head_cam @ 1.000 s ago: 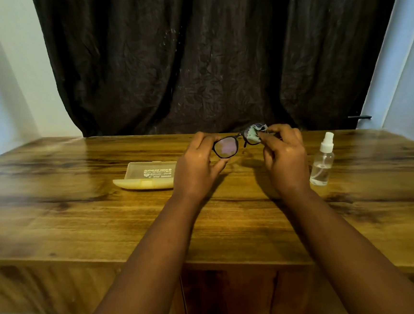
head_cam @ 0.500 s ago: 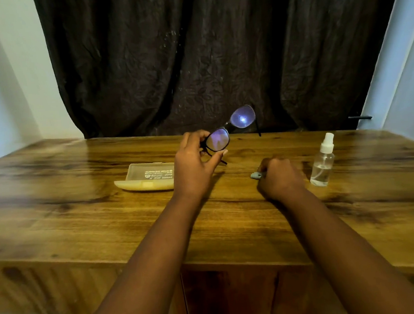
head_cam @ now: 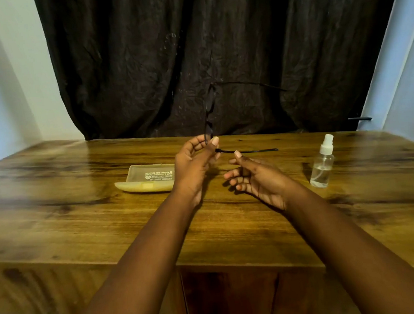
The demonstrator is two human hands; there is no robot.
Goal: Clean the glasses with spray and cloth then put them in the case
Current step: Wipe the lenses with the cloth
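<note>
Black-framed glasses (head_cam: 209,111) stand on end above your left hand (head_cam: 193,165), seen nearly edge-on against the dark curtain (head_cam: 142,62) — you pinch the lower rim between the thumb and the curled fingers. One temple arm reaches out from the top of the frame, away from the case (head_cam: 147,178); the other runs level from your thumb, on the far side of that hand from the case. Your right hand (head_cam: 258,180) hovers palm-up just beyond the left hand from the case, fingers loosely spread and half curled, holding nothing; its fingertip sits close under the lower temple arm, though contact is hard to judge here. The pale yellow case lies open on the wooden table (head_cam: 82,230), touching nothing, just beside your left hand. The clear spray bottle (head_cam: 323,165) stands upright on the table, well apart from the case — past both hands. No cloth shows clearly in this view.
</note>
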